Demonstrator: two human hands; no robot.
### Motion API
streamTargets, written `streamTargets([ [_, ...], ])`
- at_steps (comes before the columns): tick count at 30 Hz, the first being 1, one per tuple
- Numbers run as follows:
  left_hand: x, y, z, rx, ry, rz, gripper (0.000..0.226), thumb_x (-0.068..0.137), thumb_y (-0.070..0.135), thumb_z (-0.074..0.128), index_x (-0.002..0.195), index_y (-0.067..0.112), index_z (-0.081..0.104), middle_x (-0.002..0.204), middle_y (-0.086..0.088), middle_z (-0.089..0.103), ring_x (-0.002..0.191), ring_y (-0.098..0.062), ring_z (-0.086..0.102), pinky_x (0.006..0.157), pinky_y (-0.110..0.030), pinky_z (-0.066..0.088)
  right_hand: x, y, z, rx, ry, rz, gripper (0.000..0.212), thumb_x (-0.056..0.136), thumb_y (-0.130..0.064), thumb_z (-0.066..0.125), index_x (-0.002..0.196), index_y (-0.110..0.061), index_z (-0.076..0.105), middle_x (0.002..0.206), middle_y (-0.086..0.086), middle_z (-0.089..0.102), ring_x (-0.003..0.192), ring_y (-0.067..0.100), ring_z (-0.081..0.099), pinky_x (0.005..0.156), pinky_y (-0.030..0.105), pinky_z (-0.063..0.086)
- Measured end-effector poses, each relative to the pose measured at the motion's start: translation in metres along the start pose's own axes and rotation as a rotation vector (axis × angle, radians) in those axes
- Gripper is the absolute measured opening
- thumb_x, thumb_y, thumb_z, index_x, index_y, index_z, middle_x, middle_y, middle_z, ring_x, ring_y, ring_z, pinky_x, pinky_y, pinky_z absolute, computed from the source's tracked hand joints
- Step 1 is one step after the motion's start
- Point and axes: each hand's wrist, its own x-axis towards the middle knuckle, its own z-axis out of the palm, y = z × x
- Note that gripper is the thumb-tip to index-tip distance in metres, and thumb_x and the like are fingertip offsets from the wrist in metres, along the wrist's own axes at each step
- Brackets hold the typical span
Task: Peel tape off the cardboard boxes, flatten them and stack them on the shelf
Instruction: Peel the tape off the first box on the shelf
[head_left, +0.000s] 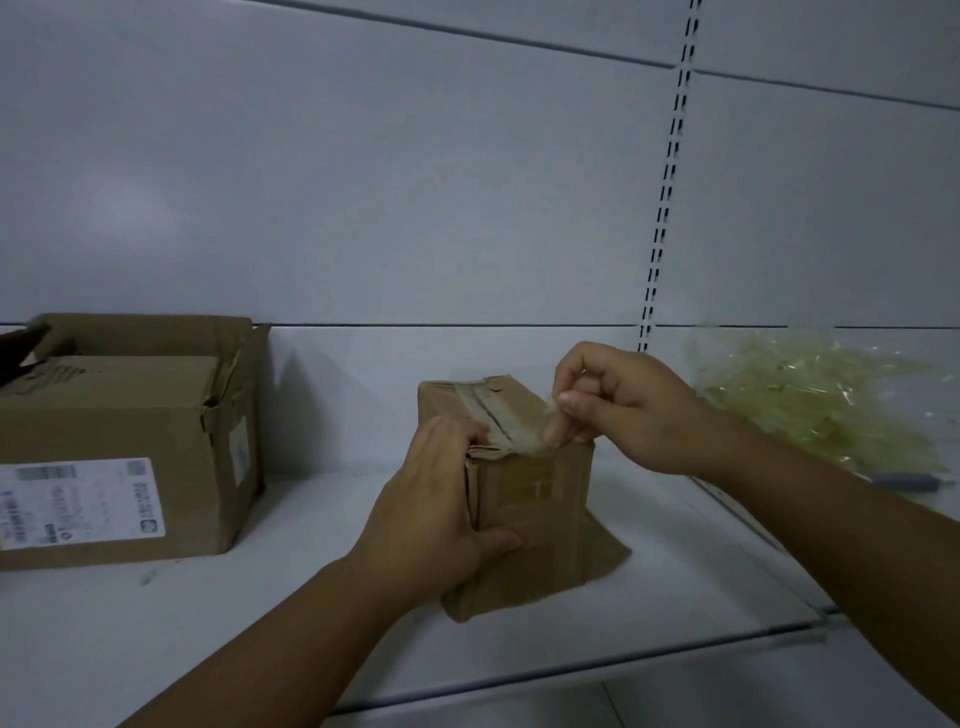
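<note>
Head view
Small box: it is stood on the white shelf, near the middle, with one bottom flap spread out on the right side.
Left hand: the near left corner of the small box is gripped, the fingers hooked over the top edge and the thumb pressed on the front face.
Right hand: the fingers are closed together on a strip of clear tape, which is lifted from the top of the box at its right edge.
Big box: it is placed well apart on the left, open at the top, with a white label on the front.
Peeled tape pile: a crumpled yellowish heap is seen at the right, behind the right forearm.
Way: nothing is placed between the hands and the small box.
Room: a grey back panel with a slotted upright is seen behind; the light is dim.
</note>
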Motion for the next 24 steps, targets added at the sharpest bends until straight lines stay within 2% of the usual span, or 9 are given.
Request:
streamTargets([
  [3, 0.002, 0.003, -0.001, -0.016, -0.014, 0.028, 0.078, 0.055, 0.056, 0.076, 0.118, 0.039, 0.033, 0.111, 0.023, 0.029, 0.097, 0.008, 0.033, 0.077, -0.004, 0.031, 0.008, -0.003, -0.007, 0.213, 0.006, 0.146, 0.016, 0.095, -0.005, 0.045, 0.083, -0.013, 0.052, 0.067, 0.005, 0.071, 0.062, 0.017, 0.070, 0.054, 0.022, 0.055],
  [5, 0.001, 0.005, -0.004, -0.024, -0.022, 0.044, 0.075, 0.057, 0.052, 0.077, 0.118, 0.038, 0.037, 0.115, 0.018, 0.036, 0.100, 0.007, 0.034, 0.079, -0.006, 0.032, 0.014, -0.003, -0.007, 0.270, -0.032, 0.211, 0.016, 0.096, -0.007, 0.045, 0.083, -0.013, 0.052, 0.064, 0.005, 0.069, 0.060, 0.017, 0.069, 0.051, 0.021, 0.053],
  [7, 0.000, 0.007, -0.009, -0.055, -0.036, 0.052, 0.071, 0.057, 0.049, 0.078, 0.113, 0.044, 0.034, 0.113, 0.020, 0.037, 0.098, 0.010, 0.036, 0.080, -0.006, 0.033, 0.019, -0.001, -0.001, 0.278, -0.033, 0.227, 0.017, 0.096, -0.007, 0.044, 0.083, -0.013, 0.051, 0.059, 0.003, 0.068, 0.056, 0.014, 0.066, 0.047, 0.019, 0.049],
  [9, 0.000, 0.011, -0.015, -0.182, -0.033, 0.014, 0.062, 0.059, 0.051, 0.075, 0.107, 0.051, 0.035, 0.112, 0.027, 0.040, 0.104, 0.012, 0.040, 0.081, -0.007, 0.037, 0.021, 0.004, 0.008, 0.271, -0.006, 0.218, 0.018, 0.096, -0.007, 0.044, 0.082, -0.014, 0.051, 0.053, 0.000, 0.065, 0.050, 0.009, 0.062, 0.042, 0.016, 0.042],
  [11, 0.001, 0.016, -0.017, -0.270, 0.058, -0.002, 0.040, 0.068, 0.049, 0.068, 0.101, 0.048, 0.046, 0.109, 0.029, 0.049, 0.103, 0.011, 0.046, 0.080, -0.007, 0.041, 0.022, 0.008, 0.015, 0.270, 0.039, 0.199, 0.019, 0.096, -0.007, 0.044, 0.081, -0.015, 0.052, 0.050, -0.001, 0.063, 0.046, 0.005, 0.058, 0.040, 0.014, 0.036],
  [14, 0.001, 0.021, -0.013, -0.180, 0.309, 0.086, 0.008, 0.078, 0.030, 0.064, 0.085, 0.029, 0.065, 0.090, 0.027, 0.055, 0.090, 0.003, 0.053, 0.078, -0.010, 0.043, 0.022, 0.013, 0.018, 0.312, 0.095, 0.203, 0.019, 0.095, -0.007, 0.046, 0.079, -0.014, 0.055, 0.048, -0.002, 0.061, 0.044, 0.005, 0.056, 0.039, 0.013, 0.034],
  [16, -0.001, 0.022, -0.008, -0.203, 0.377, 0.083, 0.005, 0.078, 0.023, 0.065, 0.081, 0.021, 0.069, 0.086, 0.023, 0.057, 0.085, -0.002, 0.056, 0.073, -0.013, 0.047, 0.023, 0.015, 0.019, 0.333, 0.116, 0.222, 0.021, 0.095, -0.005, 0.046, 0.079, -0.014, 0.055, 0.047, -0.002, 0.059, 0.043, 0.006, 0.057, 0.037, 0.014, 0.032],
  [20, 0.000, 0.020, -0.005, -0.218, 0.399, 0.083, 0.006, 0.078, 0.025, 0.065, 0.077, 0.020, 0.067, 0.080, 0.015, 0.060, 0.080, -0.005, 0.056, 0.064, -0.016, 0.048, 0.024, 0.020, 0.019, 0.423, 0.137, 0.261, 0.021, 0.096, -0.004, 0.043, 0.079, -0.014, 0.052, 0.049, 0.001, 0.061, 0.044, 0.011, 0.060, 0.035, 0.014, 0.029],
  [24, 0.001, 0.019, -0.008, -0.181, 0.358, 0.153, 0.015, 0.080, 0.029, 0.059, 0.074, 0.016, 0.064, 0.077, 0.008, 0.062, 0.077, -0.004, 0.055, 0.066, -0.016, 0.046, 0.026, 0.030, 0.020, 0.755, 0.313, 0.410, 0.022, 0.098, -0.006, 0.040, 0.078, -0.012, 0.050, 0.050, -0.001, 0.060, 0.042, 0.008, 0.059, 0.030, 0.011, 0.025],
])
